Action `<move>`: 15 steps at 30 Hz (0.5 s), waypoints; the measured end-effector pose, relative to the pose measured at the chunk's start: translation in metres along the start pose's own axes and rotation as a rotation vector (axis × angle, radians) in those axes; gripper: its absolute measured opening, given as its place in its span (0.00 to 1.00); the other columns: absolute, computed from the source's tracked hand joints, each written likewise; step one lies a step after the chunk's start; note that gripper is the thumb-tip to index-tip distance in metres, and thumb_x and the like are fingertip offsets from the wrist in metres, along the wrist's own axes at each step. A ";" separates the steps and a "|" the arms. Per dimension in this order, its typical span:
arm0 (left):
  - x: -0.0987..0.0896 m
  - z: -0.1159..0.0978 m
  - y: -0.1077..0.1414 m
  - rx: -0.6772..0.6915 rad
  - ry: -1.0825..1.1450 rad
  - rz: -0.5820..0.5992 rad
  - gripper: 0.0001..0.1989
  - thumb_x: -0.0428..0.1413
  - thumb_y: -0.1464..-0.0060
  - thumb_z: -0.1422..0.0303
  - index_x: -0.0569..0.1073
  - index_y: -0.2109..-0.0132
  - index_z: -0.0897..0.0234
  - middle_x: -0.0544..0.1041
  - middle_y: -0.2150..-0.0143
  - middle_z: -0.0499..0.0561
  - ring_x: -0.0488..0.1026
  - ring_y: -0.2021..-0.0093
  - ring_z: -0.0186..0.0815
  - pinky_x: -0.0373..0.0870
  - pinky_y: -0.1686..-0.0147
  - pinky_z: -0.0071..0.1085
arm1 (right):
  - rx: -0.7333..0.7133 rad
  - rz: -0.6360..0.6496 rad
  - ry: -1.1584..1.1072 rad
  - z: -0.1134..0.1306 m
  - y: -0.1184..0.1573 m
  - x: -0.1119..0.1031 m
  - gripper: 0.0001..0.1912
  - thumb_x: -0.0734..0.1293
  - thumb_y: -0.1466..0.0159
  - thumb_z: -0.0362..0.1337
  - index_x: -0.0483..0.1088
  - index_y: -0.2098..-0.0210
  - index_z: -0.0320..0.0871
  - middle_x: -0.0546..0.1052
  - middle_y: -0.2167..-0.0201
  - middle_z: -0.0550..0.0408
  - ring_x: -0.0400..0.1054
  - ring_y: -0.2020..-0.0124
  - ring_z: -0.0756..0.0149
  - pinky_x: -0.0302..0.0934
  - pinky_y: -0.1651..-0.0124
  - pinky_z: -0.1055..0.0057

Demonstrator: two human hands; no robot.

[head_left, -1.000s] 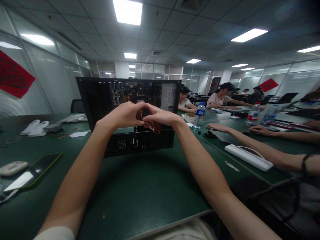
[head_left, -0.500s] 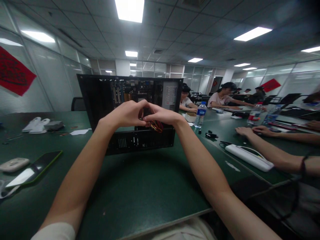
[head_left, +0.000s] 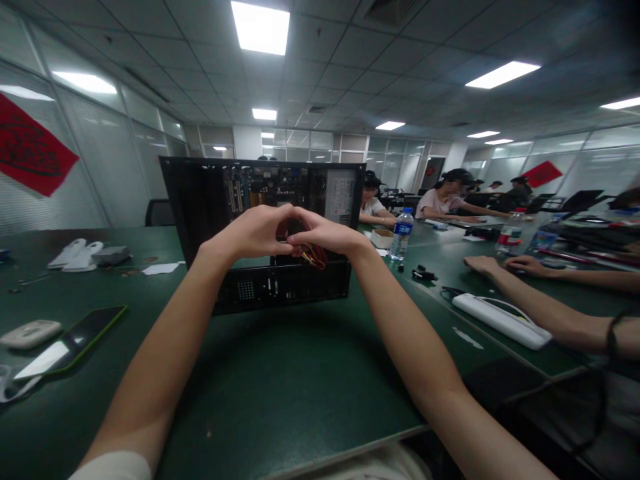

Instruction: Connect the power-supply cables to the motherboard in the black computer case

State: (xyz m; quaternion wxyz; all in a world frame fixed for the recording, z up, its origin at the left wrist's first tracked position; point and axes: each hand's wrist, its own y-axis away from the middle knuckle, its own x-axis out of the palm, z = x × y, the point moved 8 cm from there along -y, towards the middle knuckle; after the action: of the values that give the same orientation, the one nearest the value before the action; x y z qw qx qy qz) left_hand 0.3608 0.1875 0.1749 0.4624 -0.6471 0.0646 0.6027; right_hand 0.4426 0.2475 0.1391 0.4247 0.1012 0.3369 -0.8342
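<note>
A black open computer case (head_left: pixel 185 213) stands upright on the green table (head_left: pixel 280 380), its inner boards facing me. In front of its middle, my left hand (head_left: pixel 260 230) and my right hand (head_left: pixel 323 232) meet at the fingertips, both closed around something dark that I cannot make out. Red and yellow cables (head_left: pixel 315 257) hang just below my right hand's fingers, touching or very near them. The hands hide the centre of the case.
To the left lie a phone (head_left: pixel 75 343), a pale case (head_left: pixel 31 334) and a grey block (head_left: pixel 111 255). At right are a water bottle (head_left: pixel 401 233), a white power strip (head_left: pixel 501 320) and a nearby person's hands (head_left: pixel 483 265).
The view has tipped slightly, so the scene sits a little lower. My hands hold nearly the same pose at the case. The neighbouring person's near hand has shifted slightly left.
</note>
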 end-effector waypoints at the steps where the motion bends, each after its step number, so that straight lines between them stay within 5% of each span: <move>1: -0.001 0.000 0.000 0.022 0.013 -0.022 0.24 0.65 0.47 0.60 0.74 0.45 0.65 0.81 0.59 0.54 0.77 0.64 0.39 0.68 0.65 0.32 | 0.002 0.001 -0.008 0.001 0.000 0.000 0.26 0.73 0.42 0.36 0.66 0.45 0.45 0.74 0.50 0.51 0.72 0.56 0.61 0.76 0.57 0.65; 4: -0.004 -0.003 -0.001 0.096 0.063 -0.078 0.24 0.65 0.47 0.63 0.74 0.44 0.64 0.80 0.50 0.57 0.77 0.53 0.43 0.72 0.55 0.36 | -0.014 -0.018 0.000 0.006 0.002 -0.003 0.28 0.73 0.41 0.35 0.65 0.42 0.47 0.73 0.46 0.52 0.72 0.49 0.58 0.75 0.50 0.63; 8: -0.005 -0.003 -0.002 0.118 0.079 -0.103 0.22 0.65 0.46 0.62 0.75 0.45 0.63 0.77 0.46 0.58 0.76 0.47 0.45 0.73 0.48 0.39 | -0.069 -0.035 0.015 0.016 0.005 -0.010 0.30 0.73 0.41 0.34 0.65 0.40 0.47 0.70 0.38 0.52 0.62 0.34 0.58 0.62 0.31 0.62; 15: -0.009 -0.009 -0.001 0.078 -0.023 -0.106 0.25 0.64 0.45 0.58 0.75 0.44 0.63 0.76 0.41 0.59 0.77 0.46 0.48 0.74 0.47 0.42 | 0.004 0.004 -0.008 0.024 0.020 -0.022 0.31 0.72 0.37 0.36 0.62 0.36 0.45 0.75 0.42 0.49 0.68 0.38 0.57 0.66 0.35 0.58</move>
State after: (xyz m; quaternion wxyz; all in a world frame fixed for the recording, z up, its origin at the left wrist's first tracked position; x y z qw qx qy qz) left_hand 0.3649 0.1775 0.1817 0.5191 -0.6243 0.0483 0.5817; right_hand 0.4745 0.2379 0.1583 0.4276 0.0994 0.3331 -0.8344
